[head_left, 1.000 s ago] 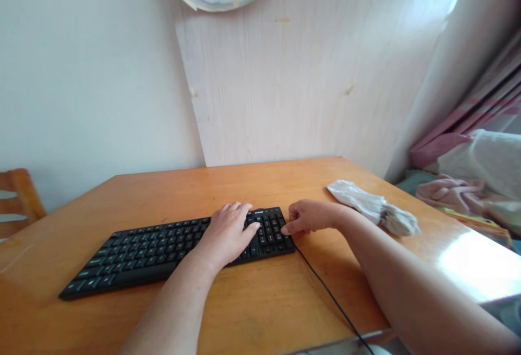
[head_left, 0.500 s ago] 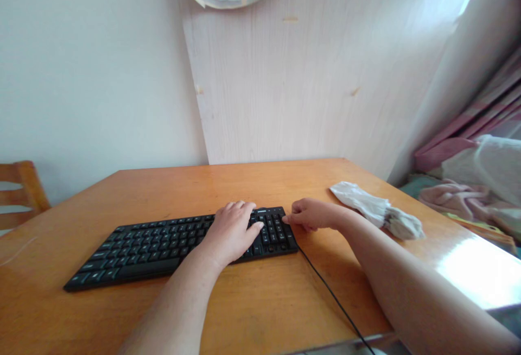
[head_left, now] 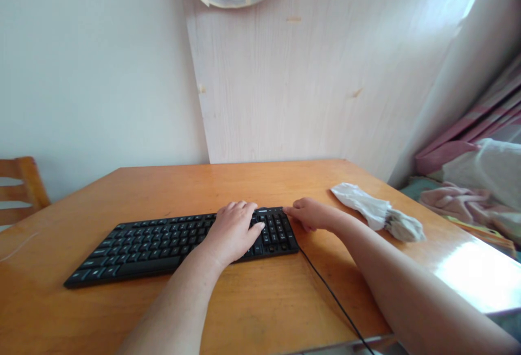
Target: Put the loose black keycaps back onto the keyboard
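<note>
A black keyboard (head_left: 150, 249) with pale key markings lies at a slant on the wooden table. My left hand (head_left: 234, 230) rests palm down across it, left of the number keys, thumb apart and fingers stretched toward the far edge. My right hand (head_left: 307, 214) is at the keyboard's far right corner, its fingers curled and one fingertip touching the corner. Whatever may be inside those curled fingers is hidden. From the keyboard's right side a black cable (head_left: 329, 287) runs over the near table edge, passing left of my right forearm.
The wooden table (head_left: 252, 306) reaches back to the wall. A white cloth bundle (head_left: 368, 205) with a greyish end lies beyond my right forearm. At the far left stands a wooden chair (head_left: 30, 184). Rumpled fabric (head_left: 458, 200) is piled past the table's right side.
My right hand has slid away from me along the keyboard's right edge, from beside the number keys to the far corner. My left hand stays on the keyboard. The view has shifted slightly.
</note>
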`<state>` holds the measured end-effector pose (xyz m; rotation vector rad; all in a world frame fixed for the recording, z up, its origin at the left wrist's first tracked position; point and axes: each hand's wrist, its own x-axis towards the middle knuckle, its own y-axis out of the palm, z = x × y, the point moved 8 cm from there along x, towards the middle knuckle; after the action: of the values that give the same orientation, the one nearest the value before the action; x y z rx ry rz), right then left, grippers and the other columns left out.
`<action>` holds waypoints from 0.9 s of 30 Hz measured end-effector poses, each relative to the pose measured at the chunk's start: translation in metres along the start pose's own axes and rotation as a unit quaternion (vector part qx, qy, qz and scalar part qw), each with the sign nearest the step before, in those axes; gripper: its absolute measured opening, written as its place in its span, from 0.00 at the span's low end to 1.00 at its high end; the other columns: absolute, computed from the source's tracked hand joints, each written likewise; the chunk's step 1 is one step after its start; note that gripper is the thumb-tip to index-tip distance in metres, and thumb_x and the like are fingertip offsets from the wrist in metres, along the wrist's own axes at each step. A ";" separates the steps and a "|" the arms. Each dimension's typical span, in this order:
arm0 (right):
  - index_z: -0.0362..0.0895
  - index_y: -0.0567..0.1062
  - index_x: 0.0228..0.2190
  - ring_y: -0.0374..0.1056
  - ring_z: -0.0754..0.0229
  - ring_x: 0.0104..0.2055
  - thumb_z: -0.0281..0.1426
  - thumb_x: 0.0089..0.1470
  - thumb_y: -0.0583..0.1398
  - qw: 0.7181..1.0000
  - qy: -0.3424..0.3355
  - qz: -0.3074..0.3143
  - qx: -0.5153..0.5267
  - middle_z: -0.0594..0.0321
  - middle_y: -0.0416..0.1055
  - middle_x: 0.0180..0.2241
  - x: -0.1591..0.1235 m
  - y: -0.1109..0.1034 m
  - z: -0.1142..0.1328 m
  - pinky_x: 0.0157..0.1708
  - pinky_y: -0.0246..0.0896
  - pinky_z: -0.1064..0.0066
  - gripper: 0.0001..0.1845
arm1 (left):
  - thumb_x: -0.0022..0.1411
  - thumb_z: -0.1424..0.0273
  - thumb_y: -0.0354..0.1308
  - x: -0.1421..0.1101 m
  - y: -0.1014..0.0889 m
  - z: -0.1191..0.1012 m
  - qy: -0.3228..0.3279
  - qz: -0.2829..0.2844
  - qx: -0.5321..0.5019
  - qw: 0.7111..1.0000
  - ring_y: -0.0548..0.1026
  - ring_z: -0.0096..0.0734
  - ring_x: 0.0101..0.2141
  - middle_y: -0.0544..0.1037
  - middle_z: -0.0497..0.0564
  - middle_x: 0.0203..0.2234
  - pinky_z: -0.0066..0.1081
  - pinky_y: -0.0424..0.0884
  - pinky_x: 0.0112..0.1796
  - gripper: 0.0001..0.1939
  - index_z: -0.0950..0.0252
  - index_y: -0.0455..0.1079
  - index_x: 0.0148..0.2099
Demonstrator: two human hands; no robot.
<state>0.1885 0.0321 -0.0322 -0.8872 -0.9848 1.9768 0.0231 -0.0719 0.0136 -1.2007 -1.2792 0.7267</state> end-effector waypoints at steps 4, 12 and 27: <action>0.44 0.67 0.22 0.64 0.62 0.18 0.58 0.58 0.45 1.000 -0.011 0.005 0.002 0.62 0.67 0.15 -0.001 -0.001 0.001 0.23 0.58 0.72 0.33 | 0.66 0.58 0.49 0.001 0.000 0.000 0.000 0.003 0.002 1.000 0.70 0.44 0.49 0.74 0.55 0.45 0.40 0.64 0.50 0.19 0.60 0.66 0.54; 0.44 0.69 0.28 0.66 0.62 0.21 0.62 0.51 0.51 0.999 -0.032 0.026 -0.025 0.62 0.72 0.20 -0.008 -0.002 0.004 0.21 0.56 0.73 0.33 | 0.66 0.58 0.49 0.001 -0.001 -0.001 -0.003 0.012 0.005 1.000 0.70 0.44 0.48 0.75 0.55 0.45 0.40 0.64 0.50 0.18 0.60 0.66 0.54; 0.44 0.67 0.29 0.68 0.62 0.24 0.58 0.54 0.53 0.994 -0.076 0.075 -0.003 0.62 0.72 0.23 -0.016 0.000 0.008 0.23 0.59 0.73 0.28 | 0.66 0.58 0.49 0.001 -0.001 -0.001 -0.001 0.015 0.006 1.000 0.71 0.44 0.48 0.75 0.55 0.46 0.41 0.65 0.50 0.19 0.61 0.66 0.54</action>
<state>0.1899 0.0164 -0.0249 -0.8457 -1.0362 2.1960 0.0239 -0.0717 0.0144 -1.2116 -1.2594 0.7562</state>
